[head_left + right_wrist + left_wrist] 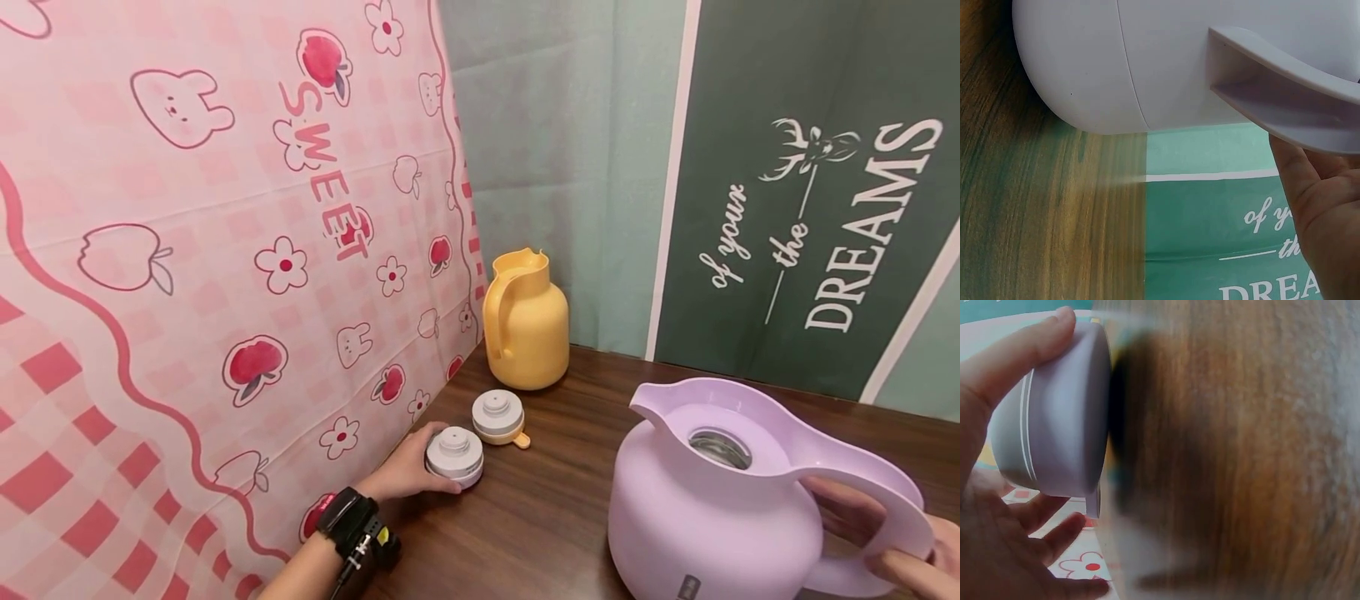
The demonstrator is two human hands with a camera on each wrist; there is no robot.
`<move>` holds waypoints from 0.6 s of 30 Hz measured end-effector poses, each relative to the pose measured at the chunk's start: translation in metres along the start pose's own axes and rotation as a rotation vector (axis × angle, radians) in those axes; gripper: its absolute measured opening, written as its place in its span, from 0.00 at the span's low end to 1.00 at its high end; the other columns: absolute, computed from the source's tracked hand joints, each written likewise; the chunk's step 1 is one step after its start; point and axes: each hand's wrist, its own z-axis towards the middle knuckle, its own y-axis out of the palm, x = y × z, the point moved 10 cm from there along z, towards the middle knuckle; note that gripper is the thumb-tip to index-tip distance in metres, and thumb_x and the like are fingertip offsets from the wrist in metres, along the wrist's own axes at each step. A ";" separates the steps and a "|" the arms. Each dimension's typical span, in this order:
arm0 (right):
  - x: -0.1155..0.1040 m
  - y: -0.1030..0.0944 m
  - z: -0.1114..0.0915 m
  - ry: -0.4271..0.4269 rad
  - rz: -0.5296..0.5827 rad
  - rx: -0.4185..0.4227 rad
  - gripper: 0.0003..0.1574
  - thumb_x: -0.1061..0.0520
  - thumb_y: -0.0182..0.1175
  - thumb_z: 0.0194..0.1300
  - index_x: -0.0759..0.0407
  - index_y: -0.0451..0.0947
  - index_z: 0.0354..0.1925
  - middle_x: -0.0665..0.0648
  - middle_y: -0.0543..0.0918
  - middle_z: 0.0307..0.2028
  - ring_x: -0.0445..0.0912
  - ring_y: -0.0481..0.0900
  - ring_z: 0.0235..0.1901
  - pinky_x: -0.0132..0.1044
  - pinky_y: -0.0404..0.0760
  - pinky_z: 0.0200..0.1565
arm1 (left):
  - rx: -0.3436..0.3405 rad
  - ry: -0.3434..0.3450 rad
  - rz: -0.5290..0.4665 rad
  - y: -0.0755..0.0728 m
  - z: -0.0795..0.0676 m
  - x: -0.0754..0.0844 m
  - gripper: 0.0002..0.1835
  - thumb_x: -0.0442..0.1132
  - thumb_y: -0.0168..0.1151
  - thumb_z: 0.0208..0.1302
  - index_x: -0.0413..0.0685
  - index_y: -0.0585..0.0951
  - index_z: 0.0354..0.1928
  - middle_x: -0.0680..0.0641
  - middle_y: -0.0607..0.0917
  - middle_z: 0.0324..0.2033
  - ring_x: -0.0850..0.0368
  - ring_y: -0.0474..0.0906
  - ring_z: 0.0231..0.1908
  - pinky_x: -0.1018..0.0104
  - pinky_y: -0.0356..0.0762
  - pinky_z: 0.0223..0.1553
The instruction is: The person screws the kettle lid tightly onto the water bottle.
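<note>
Right grip [1325, 209] — partly hidden, cut off — holds the lilac jug [712, 517].

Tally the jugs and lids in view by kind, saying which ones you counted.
Jugs: 2 (purple jug, yellow jug)
Lids: 2 (purple-based lid, yellow-tabbed lid)
Total: 4

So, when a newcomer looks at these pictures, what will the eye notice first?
Probably the big, round-bodied lilac jug at the head view's lower right, gripped by the right hand. Next, the pink checked cloth with apples and rabbits, which fills the left side. The yellow jug stands out, at the back of the brown wood-grain table.
</note>
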 end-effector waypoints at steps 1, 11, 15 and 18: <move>-0.001 -0.001 0.000 -0.004 -0.024 0.008 0.62 0.88 0.27 0.28 0.60 0.72 0.61 0.55 0.78 0.56 0.39 0.78 0.51 0.21 0.73 0.45 | 0.003 -0.006 -0.006 0.000 0.000 0.000 0.49 0.58 0.78 0.37 0.43 0.67 0.61 0.51 0.77 0.50 0.54 0.73 0.52 0.52 0.68 0.55; -0.005 -0.005 -0.002 -0.015 -0.058 0.026 0.60 0.89 0.29 0.29 0.61 0.73 0.60 0.55 0.78 0.56 0.40 0.77 0.52 0.21 0.72 0.47 | 0.175 -0.034 -0.056 -0.021 -0.003 0.016 0.46 0.55 0.80 0.35 0.52 0.70 0.60 0.49 0.73 0.50 0.53 0.71 0.49 0.54 0.71 0.48; -0.008 -0.002 -0.001 -0.026 -0.049 -0.014 0.61 0.89 0.29 0.28 0.62 0.71 0.62 0.56 0.76 0.58 0.41 0.76 0.54 0.22 0.71 0.50 | 0.244 0.041 -0.107 -0.035 -0.003 0.040 0.46 0.48 0.81 0.35 0.52 0.70 0.62 0.47 0.73 0.51 0.52 0.71 0.49 0.54 0.69 0.49; -0.007 -0.006 -0.003 -0.003 -0.074 0.020 0.59 0.88 0.30 0.30 0.60 0.73 0.60 0.56 0.78 0.55 0.40 0.77 0.52 0.21 0.71 0.48 | 0.262 0.093 -0.180 -0.049 -0.006 0.073 0.48 0.39 0.80 0.37 0.44 0.67 0.64 0.45 0.74 0.52 0.51 0.71 0.50 0.56 0.69 0.50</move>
